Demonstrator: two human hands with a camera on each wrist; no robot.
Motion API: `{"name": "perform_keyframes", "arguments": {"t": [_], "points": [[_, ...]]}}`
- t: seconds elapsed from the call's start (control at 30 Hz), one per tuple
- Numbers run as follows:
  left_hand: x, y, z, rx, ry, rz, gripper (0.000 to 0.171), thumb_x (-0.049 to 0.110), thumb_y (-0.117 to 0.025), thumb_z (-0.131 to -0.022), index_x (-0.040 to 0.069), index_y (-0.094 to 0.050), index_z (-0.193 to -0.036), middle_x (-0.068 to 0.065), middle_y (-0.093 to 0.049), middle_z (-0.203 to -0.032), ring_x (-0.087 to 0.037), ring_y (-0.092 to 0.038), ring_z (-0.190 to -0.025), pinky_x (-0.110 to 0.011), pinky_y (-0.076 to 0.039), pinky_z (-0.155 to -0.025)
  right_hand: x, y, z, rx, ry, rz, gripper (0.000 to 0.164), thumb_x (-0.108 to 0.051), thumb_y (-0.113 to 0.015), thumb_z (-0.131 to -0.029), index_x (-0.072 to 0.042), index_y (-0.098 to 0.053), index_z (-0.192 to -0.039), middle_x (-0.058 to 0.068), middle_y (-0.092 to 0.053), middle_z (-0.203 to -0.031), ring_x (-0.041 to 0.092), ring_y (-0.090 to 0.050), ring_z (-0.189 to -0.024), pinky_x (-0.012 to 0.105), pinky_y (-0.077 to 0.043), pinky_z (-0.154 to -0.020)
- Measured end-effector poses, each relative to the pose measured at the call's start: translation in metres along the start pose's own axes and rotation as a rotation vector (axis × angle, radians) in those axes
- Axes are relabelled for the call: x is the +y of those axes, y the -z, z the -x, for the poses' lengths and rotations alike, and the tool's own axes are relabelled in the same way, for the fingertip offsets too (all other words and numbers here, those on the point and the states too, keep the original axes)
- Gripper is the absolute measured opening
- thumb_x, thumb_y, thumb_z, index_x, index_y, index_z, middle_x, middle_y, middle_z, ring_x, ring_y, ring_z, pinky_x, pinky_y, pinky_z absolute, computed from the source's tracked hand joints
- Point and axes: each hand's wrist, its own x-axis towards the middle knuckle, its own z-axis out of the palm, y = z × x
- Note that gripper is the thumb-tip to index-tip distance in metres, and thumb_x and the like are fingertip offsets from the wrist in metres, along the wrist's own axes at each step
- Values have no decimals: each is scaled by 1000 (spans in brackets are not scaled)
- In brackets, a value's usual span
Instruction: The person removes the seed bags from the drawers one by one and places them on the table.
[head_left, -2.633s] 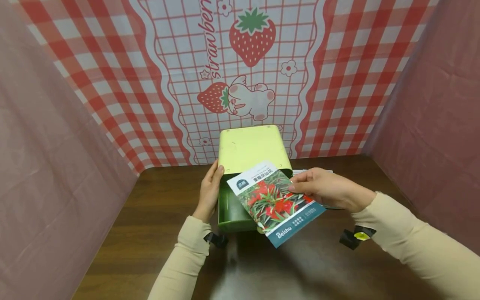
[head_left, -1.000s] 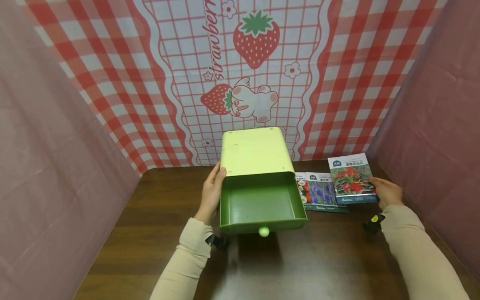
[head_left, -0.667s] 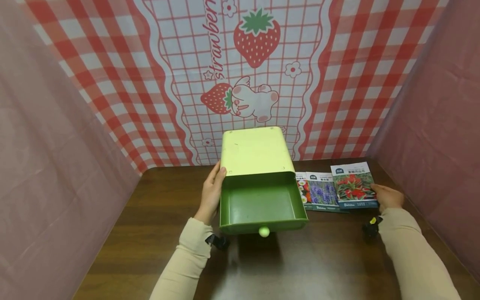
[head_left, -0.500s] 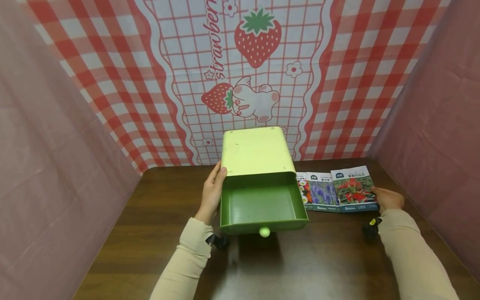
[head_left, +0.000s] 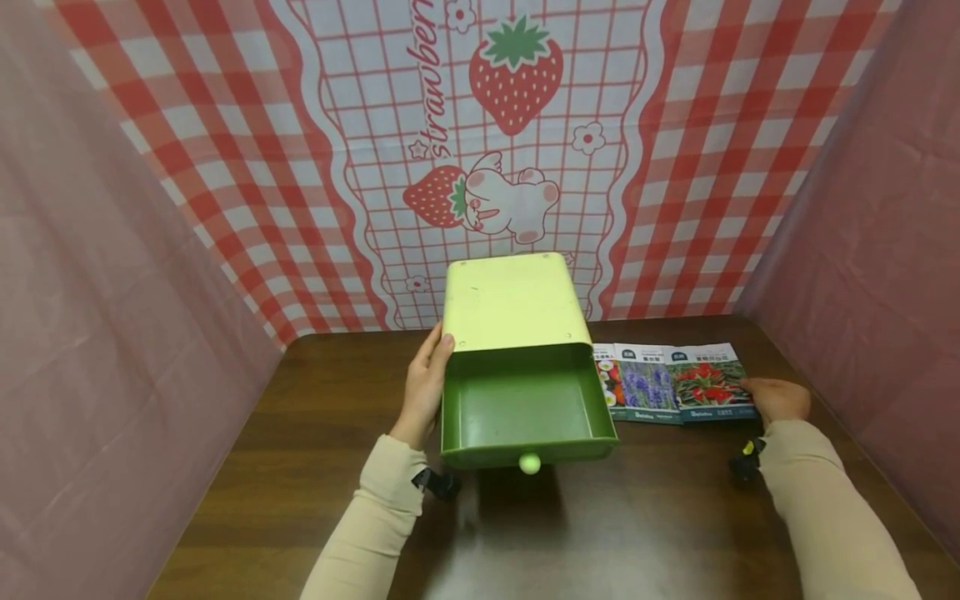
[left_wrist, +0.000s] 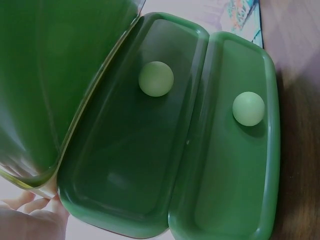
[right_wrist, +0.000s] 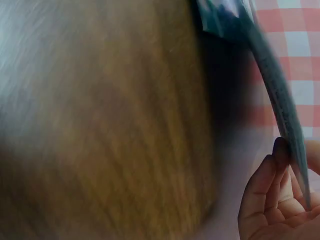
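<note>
A pale yellow-green drawer cabinet [head_left: 517, 302] stands against the back cloth, its green top drawer [head_left: 521, 408] pulled out and the drawer floor showing. My left hand [head_left: 422, 387] rests along the cabinet's left side, fingers straight and thumb at the front edge. To the right, my right hand [head_left: 780, 400] pinches the right edge of a red-flower seed packet [head_left: 711, 385], low over the table. In the right wrist view that packet [right_wrist: 280, 95] stands edge-on between thumb and fingers. Its left edge meets a purple-flower packet [head_left: 648, 387].
Beside the cabinet lies a third packet [head_left: 609, 383], partly hidden behind it. Below the pulled-out drawer, the left wrist view shows two closed drawers with round knobs, an upper one [left_wrist: 130, 135] and a lower one [left_wrist: 230, 175]. Pink cloth [head_left: 862, 225] hangs at the right.
My right hand has carried the red-flower packet from over the drawer to the right and lowered it beside the purple-flower one. My left hand has stayed at the cabinet's side.
</note>
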Motion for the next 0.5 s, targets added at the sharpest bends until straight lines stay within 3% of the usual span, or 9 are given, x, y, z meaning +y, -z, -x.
{"name": "perform_keyframes", "arguments": {"t": [0.07, 0.1, 0.2, 0.27, 0.33, 0.43, 0.5], "points": [[0, 0, 0, 1, -2, -1, 60, 53, -53, -97, 31, -39, -150, -1, -37, -157, -25, -48, -130, -45, -43, -108, -2, 1, 3, 5, 39, 67, 20, -23, -66, -90, -6, -77, -88, -30, -45, -52, -1, -48, -69, 14, -37, -63], [1, 0, 0, 2, -2, -1, 60, 53, -53, -97, 30, -39, -150, -1, -37, -157, -25, -48, -131, -45, -42, -108, -3, 2, 5, 13, 60, 114, 27, -24, -65, -91, 1, -74, -100, -26, -48, -56, 4, -50, -75, 15, -37, -64], [0, -1, 0, 3, -4, 0, 59, 52, -53, -97, 30, -39, -150, -1, -36, -157, -26, -46, -133, -46, -41, -110, -3, 1, 9, 25, 114, 232, 47, -25, -63, -92, 11, -60, -122, 6, -68, -80, 24, -54, -96, 19, -37, -66], [0, 0, -1, 4, -4, -4, 59, 52, -53, -97, 30, -39, -150, -1, -36, -158, -26, -46, -134, -46, -41, -110, -2, 1, 9, 16, 145, 300, 53, -28, -61, -93, 11, -56, -128, 24, -66, -112, 35, -53, -108, 26, -42, -71], [-1, 0, -1, 3, -2, -4, 60, 53, -53, -97, 31, -39, -151, 0, -36, -158, -25, -46, -133, -46, -42, -109, 0, 1, 9, -9, 162, 348, 57, -30, -59, -94, 11, -51, -133, 31, -50, -137, 43, -49, -118, 37, -46, -81], [-1, 0, 0, 1, -5, -3, 60, 53, -53, -97, 31, -39, -151, 0, -36, -158, -24, -47, -132, -45, -43, -108, 3, 2, 5, -50, 177, 405, 62, -34, -58, -95, 11, -47, -136, 33, -43, -142, 47, -46, -123, 52, -44, -95], [0, 0, 0, 2, -2, 3, 60, 54, -53, -96, 32, -40, -150, 1, -37, -157, -23, -48, -130, -44, -44, -106, 6, 2, 2, -73, 193, 440, 65, -35, -57, -94, 12, -45, -137, 35, -42, -142, 49, -45, -123, 55, -42, -98]]}}
